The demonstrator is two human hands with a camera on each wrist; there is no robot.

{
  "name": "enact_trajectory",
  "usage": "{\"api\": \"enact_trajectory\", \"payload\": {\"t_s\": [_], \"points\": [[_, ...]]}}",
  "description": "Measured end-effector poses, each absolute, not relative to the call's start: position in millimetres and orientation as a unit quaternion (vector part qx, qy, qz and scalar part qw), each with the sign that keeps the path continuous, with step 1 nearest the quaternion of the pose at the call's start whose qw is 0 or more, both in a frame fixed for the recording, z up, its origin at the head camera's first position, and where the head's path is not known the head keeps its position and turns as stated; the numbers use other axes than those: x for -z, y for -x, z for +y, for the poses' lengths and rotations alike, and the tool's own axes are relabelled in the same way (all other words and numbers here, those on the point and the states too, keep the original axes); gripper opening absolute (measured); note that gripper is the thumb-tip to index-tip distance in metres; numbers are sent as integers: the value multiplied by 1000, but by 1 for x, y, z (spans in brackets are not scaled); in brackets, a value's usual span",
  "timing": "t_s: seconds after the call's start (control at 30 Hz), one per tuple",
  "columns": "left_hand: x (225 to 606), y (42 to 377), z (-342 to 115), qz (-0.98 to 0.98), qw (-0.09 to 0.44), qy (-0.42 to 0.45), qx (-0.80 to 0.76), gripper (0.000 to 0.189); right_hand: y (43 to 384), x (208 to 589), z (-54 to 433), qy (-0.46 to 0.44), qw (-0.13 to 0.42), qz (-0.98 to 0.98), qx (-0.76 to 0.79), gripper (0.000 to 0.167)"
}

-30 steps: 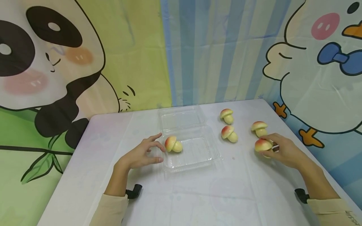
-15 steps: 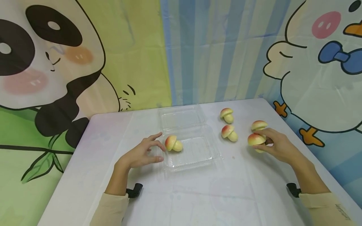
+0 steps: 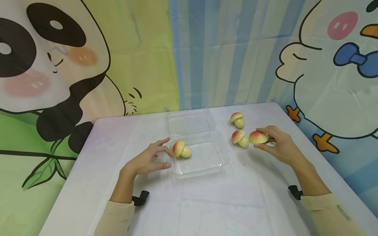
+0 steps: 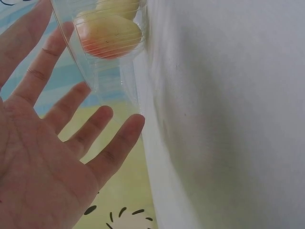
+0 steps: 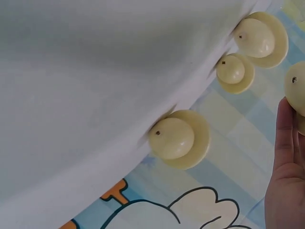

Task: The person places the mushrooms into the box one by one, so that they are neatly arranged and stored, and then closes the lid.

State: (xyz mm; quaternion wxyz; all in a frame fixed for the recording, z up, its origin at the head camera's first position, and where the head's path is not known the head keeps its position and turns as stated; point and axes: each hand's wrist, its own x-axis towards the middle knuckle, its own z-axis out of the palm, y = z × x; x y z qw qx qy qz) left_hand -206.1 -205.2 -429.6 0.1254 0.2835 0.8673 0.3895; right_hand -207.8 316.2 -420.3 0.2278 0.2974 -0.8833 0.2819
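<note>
My right hand [image 3: 282,147] pinches a toy mushroom [image 3: 258,137] with a red-yellow cap, held above the table; its pale stem [image 5: 296,88] shows at the right edge of the right wrist view. My left hand [image 3: 147,159] rests with loosely spread fingers at the left side of a clear plastic clamshell box [image 3: 203,170], whose lid [image 3: 190,125] lies folded back. Whether the fingertips touch the box wall is hard to tell. One mushroom [image 3: 181,149] lies on its side in the box's left part, also seen through the wall in the left wrist view.
Two more mushrooms stand on the white table right of the box, one farther back [image 3: 237,120] and one nearer [image 3: 240,139]. Another mushroom [image 5: 176,138] stands behind my right hand, mostly hidden in the head view. A cartoon-printed cloth [image 3: 218,52] hangs behind the table.
My right hand has lifted the mushroom and carried it left, past the one standing at the right, close to the two near the box. My left hand has stayed in place.
</note>
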Motion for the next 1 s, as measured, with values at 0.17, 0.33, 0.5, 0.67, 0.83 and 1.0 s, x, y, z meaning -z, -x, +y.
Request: {"api": "enact_trajectory", "payload": {"t_s": [0.17, 0.33, 0.5, 0.67, 0.83, 1.0], "points": [[428, 207, -205, 864, 126, -288, -394, 27, 213, 416, 308, -310, 224, -874, -299, 67], [427, 207, -205, 865, 126, -287, -393, 28, 220, 415, 300, -324, 221, -866, -312, 66], [428, 207, -205, 866, 125, -287, -390, 28, 222, 415, 292, -324, 217, -860, -329, 66], [429, 208, -205, 865, 121, -293, -389, 28, 223, 414, 284, -311, 211, -854, -358, 68], [428, 206, -206, 865, 122, -289, -392, 29, 227, 411, 271, -305, 213, -849, -377, 67], [429, 206, -205, 865, 123, -282, -397, 29, 230, 408, 262, -314, 206, -843, -386, 65]]}}
